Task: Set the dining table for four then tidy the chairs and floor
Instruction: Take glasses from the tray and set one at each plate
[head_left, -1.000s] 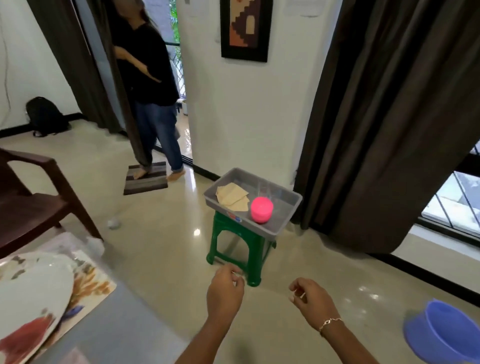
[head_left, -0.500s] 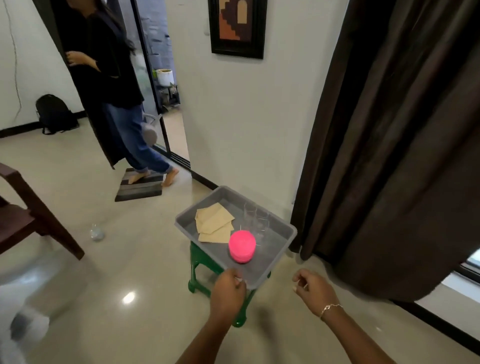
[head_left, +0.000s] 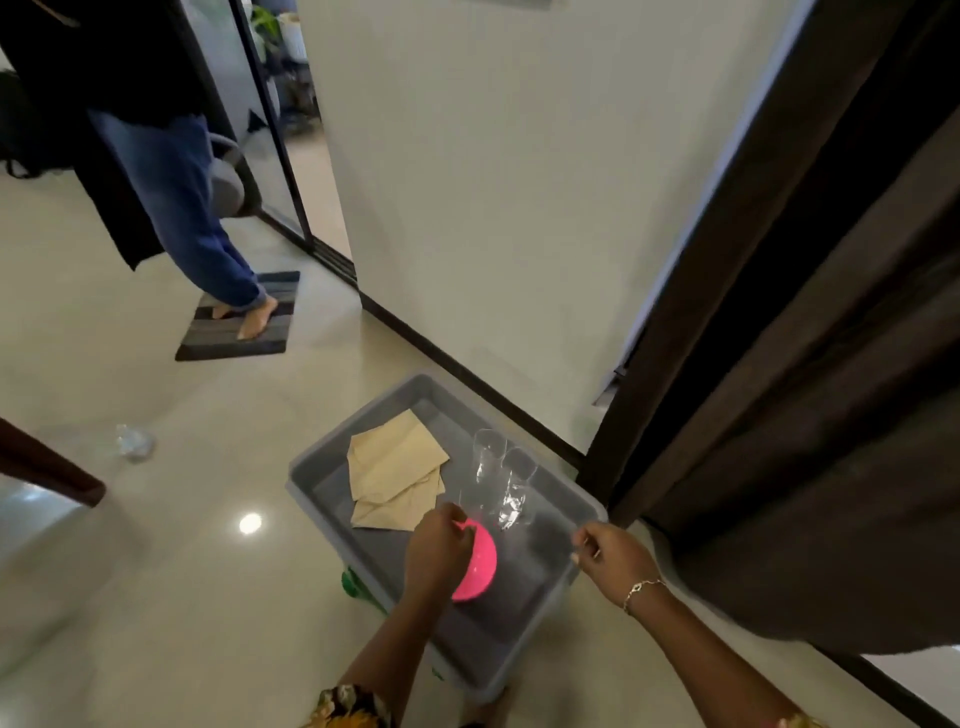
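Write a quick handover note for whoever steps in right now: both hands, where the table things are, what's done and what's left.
Left hand: reaching into the grey tub, fingers at the rim of the pink bowl; a firm grip cannot be told.
Right hand: over the tub's right edge, loosely curled, holding nothing.
In the tub: folded tan napkins at the left, clear glasses upright behind the bowl. The tub sits on a green stool.
Done: nothing judged from this view; the dining table is out of sight.
Left: carry bowl, glasses and napkins to the table. A crumpled plastic scrap lies on the floor to pick up.
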